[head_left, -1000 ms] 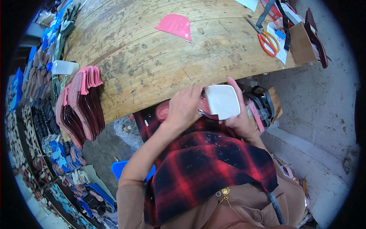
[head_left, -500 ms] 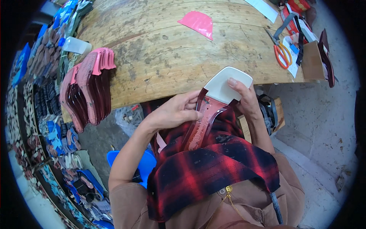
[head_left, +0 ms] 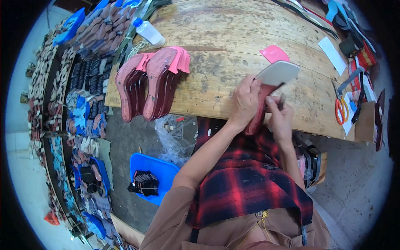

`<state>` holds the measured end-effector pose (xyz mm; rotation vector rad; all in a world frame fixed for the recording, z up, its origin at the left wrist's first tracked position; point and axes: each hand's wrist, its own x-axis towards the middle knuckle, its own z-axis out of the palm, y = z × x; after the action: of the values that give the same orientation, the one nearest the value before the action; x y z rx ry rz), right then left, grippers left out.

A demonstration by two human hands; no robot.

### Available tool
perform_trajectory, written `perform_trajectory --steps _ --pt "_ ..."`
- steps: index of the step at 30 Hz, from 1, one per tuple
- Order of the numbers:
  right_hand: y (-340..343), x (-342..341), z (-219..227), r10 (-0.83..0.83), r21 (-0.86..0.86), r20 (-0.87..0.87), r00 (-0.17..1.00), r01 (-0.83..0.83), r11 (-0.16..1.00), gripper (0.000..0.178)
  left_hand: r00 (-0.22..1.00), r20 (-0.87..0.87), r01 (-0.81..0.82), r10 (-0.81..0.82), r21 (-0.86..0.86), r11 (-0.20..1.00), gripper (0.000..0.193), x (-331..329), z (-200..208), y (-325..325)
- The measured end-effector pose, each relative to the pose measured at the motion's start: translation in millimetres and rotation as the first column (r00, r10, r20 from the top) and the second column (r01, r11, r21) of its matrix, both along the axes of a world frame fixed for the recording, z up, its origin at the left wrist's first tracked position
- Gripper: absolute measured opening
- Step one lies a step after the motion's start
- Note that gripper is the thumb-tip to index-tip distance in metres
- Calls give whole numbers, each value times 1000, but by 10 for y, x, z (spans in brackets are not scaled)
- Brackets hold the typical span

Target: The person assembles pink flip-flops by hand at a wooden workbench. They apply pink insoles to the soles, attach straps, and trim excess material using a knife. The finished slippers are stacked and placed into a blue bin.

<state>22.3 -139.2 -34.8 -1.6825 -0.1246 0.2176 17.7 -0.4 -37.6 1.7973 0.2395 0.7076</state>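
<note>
A reddish shoe insole [head_left: 257, 118] with dark red edging and a square white toe part [head_left: 278, 71] is tilted up at the table's front edge. My left hand [head_left: 246, 98] is closed around its left side, just below the white part. At the other side my right hand [head_left: 282, 121] has its fingers bent and pinched at the dark edging; their tips are partly hidden. Beyond the white part a pink sheet piece [head_left: 273, 53] lies on the wooden table [head_left: 216, 83]. Further left stand two rows of similar insoles [head_left: 156, 85] with pink pieces at their far ends.
A white bottle with a blue cap [head_left: 148, 33] stands behind the rows. Scissors with orange handles [head_left: 342, 110] lie at the right, near a cardboard box [head_left: 365, 121]. A blue tray [head_left: 164, 177] holding a black bundle is low on the left. Shelves of shoe parts [head_left: 58, 108] line that side.
The insole has come up from my lap toward the table and tilted. My right hand has left the white part for the edging; my left now grips the side. The view has shifted left.
</note>
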Motion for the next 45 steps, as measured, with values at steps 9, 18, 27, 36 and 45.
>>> perform_trajectory --steps 9,18,27,36,45 --pt "-78 -352 46 232 -234 259 938 -172 957 16 995 93 98 -47 -677 730 32 285 -71 368" --pt "-216 -10 159 256 -320 613 747 -62 946 20 910 -41 273 -412 -689 672 67 -2 179 8" --pt "122 131 206 150 232 -3 989 -145 962 38 915 120 315 -385 -808 498 55 -41 346 -158" --pt "0 -334 -14 377 372 -124 918 -310 875 29 953 -22 212 -302 -662 718 54 -17 234 40" --pt "-274 1046 -157 -5 -429 498 867 251 867 37 877 -477 162 -55 185 969 46 26 -148 1546"
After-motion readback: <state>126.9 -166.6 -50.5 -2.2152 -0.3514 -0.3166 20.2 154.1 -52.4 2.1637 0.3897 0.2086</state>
